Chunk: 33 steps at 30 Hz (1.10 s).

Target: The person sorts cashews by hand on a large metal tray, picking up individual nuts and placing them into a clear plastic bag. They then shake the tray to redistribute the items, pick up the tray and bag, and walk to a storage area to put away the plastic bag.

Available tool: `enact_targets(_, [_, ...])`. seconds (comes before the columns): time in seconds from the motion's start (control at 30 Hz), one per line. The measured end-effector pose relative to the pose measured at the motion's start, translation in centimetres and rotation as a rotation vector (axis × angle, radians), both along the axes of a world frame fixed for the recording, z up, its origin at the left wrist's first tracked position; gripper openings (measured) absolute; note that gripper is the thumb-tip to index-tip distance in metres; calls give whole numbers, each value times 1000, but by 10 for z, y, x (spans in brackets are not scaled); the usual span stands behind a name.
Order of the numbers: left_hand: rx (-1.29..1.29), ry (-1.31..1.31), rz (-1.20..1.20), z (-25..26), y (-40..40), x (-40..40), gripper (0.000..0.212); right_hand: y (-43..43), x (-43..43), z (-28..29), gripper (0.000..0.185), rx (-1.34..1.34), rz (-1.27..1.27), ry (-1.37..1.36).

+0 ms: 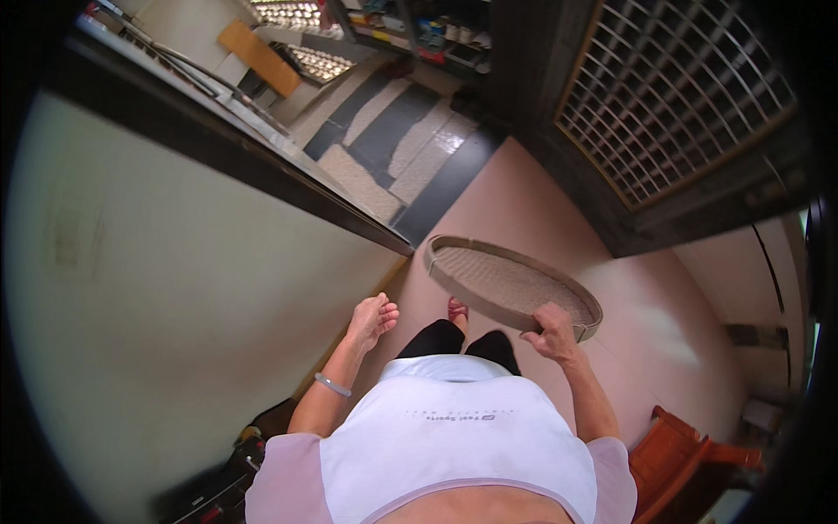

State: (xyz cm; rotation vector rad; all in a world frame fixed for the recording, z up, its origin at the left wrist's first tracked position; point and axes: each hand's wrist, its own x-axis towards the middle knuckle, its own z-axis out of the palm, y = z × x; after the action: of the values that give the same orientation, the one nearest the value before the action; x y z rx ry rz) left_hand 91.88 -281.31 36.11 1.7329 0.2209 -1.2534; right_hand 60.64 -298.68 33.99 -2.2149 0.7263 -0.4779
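My right hand (554, 333) grips the rim of a round, shallow woven bamboo tray (504, 267). The tray is tilted, and its woven inner face shows; I see nothing lying in it. Part of the rim is hidden under my fingers. My left hand (374, 319) hangs by the pale wall with its fingers loosely curled and nothing in it. A pale bangle (332, 384) circles the left wrist. Below the tray, one foot in a red sandal (457, 308) shows on the pinkish tiled floor (524, 196).
A dark door with a metal lattice (674, 98) stands at the upper right. Past the doorway lies patterned grey stone paving (399, 124), with a shoe rack (419, 29) behind. The pale wall (183, 262) runs along my left. Reddish wooden furniture (674, 458) stands at the lower right.
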Motion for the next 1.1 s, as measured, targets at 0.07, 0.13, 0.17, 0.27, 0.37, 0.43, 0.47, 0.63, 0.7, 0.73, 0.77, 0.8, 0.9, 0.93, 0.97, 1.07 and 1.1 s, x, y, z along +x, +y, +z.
enact_targets(0.07, [23,-30,-23,9,-36,25,23,-44,29,-2,30,28,-15,-1])
enact_targets(0.13, [34,-50,-55,10,-67,43,22,-87,55,-8,30,23,-21,15])
enact_targets(0.17, [86,-74,-111,7,-78,56,23,-109,71,-12,30,23,-24,13])
enact_targets(0.27, [282,-183,-189,0,-90,94,23,-170,135,-14,31,48,9,-10])
enact_targets(0.37, [431,-157,-453,-38,-70,126,22,-237,196,-23,32,48,68,-9])
enact_targets(0.43, [513,-301,-131,-32,-80,103,27,-279,235,-28,31,89,118,4])
enact_targets(0.47, [561,-274,-62,-23,-85,104,28,-295,264,-26,32,78,156,8])
enact_targets(0.63, [672,-119,186,-26,-97,100,28,-372,401,-31,32,94,329,-12])
enact_targets(0.7, [676,-111,304,-31,-113,105,28,-393,462,-37,32,78,426,25])
enact_targets(0.73, [671,-115,343,-29,-126,107,28,-396,493,-37,32,97,446,12])
enact_targets(0.77, [665,-118,380,-29,-134,111,28,-397,523,-35,37,116,478,118])
enact_targets(0.8, [627,-63,320,-35,-131,117,27,-393,548,-38,38,142,523,124])
enact_targets(0.9, [642,-22,326,-50,-152,142,27,-377,641,-34,40,135,677,157])
enact_targets(0.93, [632,-27,414,-45,-164,151,26,-369,664,-31,40,135,726,182])
enact_targets(0.97, [625,-33,506,-37,-178,159,26,-363,684,-30,41,170,796,210])
enact_targets(1.07, [595,-45,725,-18,-193,180,25,-329,753,-39,37,198,977,238])
enact_targets(1.1, [590,-38,799,-14,-199,177,25,-312,771,-45,35,192,1043,231])
